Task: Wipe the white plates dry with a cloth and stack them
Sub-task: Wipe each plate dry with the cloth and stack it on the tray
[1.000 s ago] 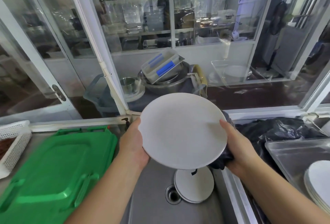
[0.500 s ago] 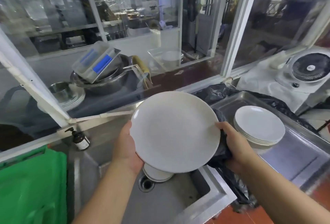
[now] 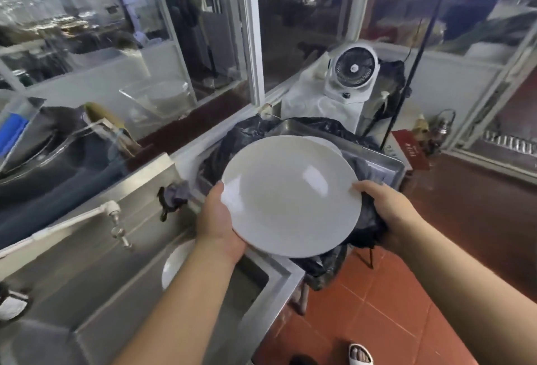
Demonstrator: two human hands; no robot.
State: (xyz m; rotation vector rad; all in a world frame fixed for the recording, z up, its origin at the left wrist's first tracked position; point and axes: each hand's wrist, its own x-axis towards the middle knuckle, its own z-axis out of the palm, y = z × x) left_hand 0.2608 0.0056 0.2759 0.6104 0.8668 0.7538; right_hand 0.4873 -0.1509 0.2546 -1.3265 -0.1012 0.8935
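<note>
Both hands grip one plate (image 3: 290, 196) by its rim: left hand (image 3: 218, 219) bare, right hand (image 3: 389, 210) bunching a dark cloth (image 3: 367, 228) underneath. White, round, glossy, it tilts above the tray (image 3: 377, 158), hiding most of another plate (image 3: 328, 143).

No text can be read anywhere (the red box (image 3: 411, 148) bears small white marks, too blurred).

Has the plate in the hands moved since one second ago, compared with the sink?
Yes. The held plate was over the sink drain; now it is to the right, beyond the sink edge, in front of the steel tray.
</note>
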